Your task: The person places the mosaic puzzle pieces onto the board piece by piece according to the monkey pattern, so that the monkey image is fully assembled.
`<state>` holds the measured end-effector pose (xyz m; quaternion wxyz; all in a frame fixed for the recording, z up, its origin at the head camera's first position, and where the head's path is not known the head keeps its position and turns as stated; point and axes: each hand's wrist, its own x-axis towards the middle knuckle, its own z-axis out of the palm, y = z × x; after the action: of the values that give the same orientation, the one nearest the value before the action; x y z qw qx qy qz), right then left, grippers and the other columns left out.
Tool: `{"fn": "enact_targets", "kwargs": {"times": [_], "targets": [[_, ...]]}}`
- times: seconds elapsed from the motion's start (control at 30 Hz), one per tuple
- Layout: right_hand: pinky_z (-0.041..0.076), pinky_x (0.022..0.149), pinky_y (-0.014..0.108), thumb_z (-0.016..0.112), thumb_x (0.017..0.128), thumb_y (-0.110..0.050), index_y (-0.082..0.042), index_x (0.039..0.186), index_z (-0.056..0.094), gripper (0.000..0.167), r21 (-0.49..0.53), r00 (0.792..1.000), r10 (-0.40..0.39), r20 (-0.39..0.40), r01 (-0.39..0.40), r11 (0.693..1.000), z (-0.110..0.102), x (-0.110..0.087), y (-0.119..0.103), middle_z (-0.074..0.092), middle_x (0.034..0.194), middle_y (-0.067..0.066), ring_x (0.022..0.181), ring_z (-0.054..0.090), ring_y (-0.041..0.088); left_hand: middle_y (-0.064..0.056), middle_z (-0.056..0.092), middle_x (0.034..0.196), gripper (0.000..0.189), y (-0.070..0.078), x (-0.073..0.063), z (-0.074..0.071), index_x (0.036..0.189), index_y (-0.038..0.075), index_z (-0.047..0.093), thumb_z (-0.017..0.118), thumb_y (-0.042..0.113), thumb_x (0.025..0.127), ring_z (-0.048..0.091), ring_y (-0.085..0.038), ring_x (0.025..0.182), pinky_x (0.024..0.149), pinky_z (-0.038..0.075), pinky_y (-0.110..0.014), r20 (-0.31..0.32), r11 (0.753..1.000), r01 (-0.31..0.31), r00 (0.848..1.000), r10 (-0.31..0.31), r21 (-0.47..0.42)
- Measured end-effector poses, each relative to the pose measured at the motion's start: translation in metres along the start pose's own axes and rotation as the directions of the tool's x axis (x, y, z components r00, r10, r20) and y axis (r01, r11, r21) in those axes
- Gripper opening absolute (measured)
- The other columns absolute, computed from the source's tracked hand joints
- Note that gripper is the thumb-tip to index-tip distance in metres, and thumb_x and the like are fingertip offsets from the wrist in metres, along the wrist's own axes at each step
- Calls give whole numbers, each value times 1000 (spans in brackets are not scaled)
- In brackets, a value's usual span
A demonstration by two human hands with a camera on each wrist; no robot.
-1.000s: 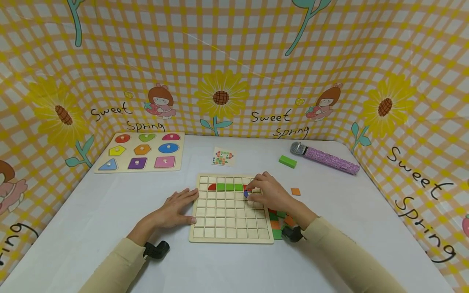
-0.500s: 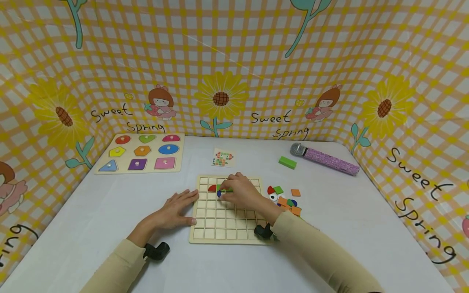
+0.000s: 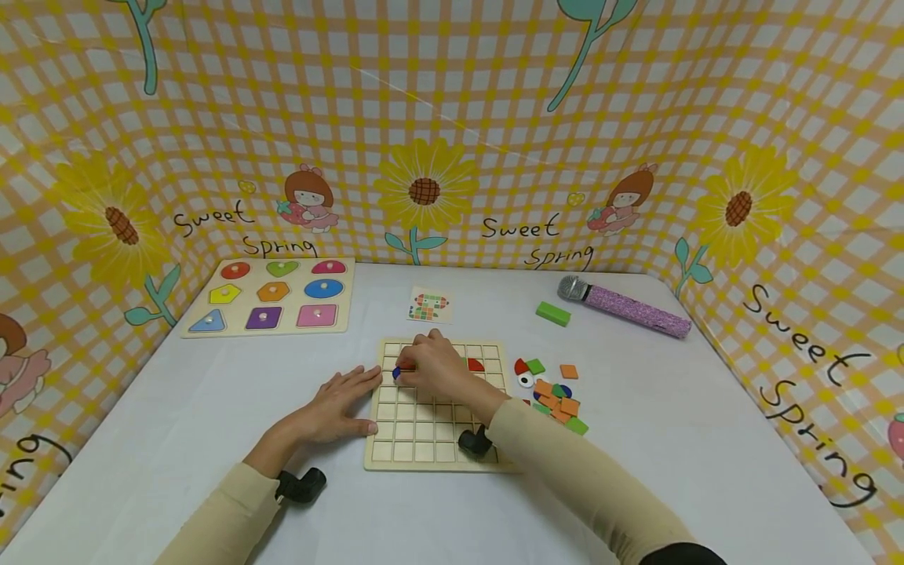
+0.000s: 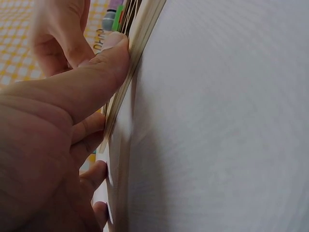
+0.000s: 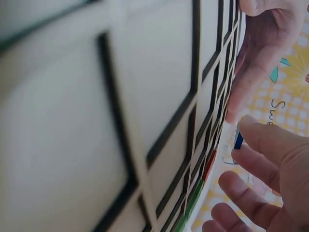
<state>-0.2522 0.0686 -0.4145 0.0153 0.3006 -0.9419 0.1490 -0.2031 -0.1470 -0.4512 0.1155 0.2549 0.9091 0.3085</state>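
My right hand (image 3: 436,369) pinches a small blue tile (image 3: 396,373) between thumb and index finger, close over the upper left squares of a wooden grid board (image 3: 413,430). The blue tile (image 5: 238,140) shows edge-on in the right wrist view. One red rounded tile (image 3: 476,365) sits in the board's second row; the rest of that row's coloured tiles are mostly hidden behind the hand. With fingers extended, my left hand (image 3: 321,410) rests against the board's left edge. The left wrist view shows its thumb (image 4: 108,60) at the board's side.
Loose orange, green, red and blue tiles (image 3: 569,407) lie right of the board, with a white eye tile (image 3: 525,380). Behind are a picture card (image 3: 429,304), a green block (image 3: 553,314), a glittery purple microphone (image 3: 636,310) and a knobbed shape puzzle (image 3: 236,314).
My right hand has travelled left across the board with the blue tile, from the row's right end to its left side. The left hand has stayed put.
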Motion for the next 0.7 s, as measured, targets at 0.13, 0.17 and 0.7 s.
{"fn": "enact_targets", "kwargs": {"times": [0.13, 0.17, 0.7], "targets": [[37, 70, 26, 73, 82, -32, -17, 99, 73, 23, 5, 1000, 5, 11, -5, 1000, 3, 3, -2, 66, 94, 0, 84, 46, 17, -8, 25, 157, 80, 0, 0, 0, 148, 8, 31, 70, 35, 83, 12, -36, 147, 117, 4, -61, 3, 1000, 4, 1000, -4, 2], [37, 70, 26, 73, 82, -33, -17, 100, 73, 23, 6, 1000, 9, 9, -9, 1000, 4, 4, -3, 66, 95, 0, 84, 47, 17, -8, 25, 157, 80, 0, 0, 0, 148, 8, 31, 70, 35, 83, 12, -36, 147, 117, 4, -61, 5, 1000, 3, 1000, -3, 3], [36, 71, 26, 71, 82, -38, -21, 99, 73, 24, 9, 1000, -2, 5, 2, 1000, 12, 5, 5, 61, 97, 0, 85, 43, 16, -8, 25, 157, 79, 0, 0, 0, 147, 8, 32, 70, 35, 83, 13, -36, 147, 117, 5, -61, 7, 1000, -1, 1000, 1, 13]]}}
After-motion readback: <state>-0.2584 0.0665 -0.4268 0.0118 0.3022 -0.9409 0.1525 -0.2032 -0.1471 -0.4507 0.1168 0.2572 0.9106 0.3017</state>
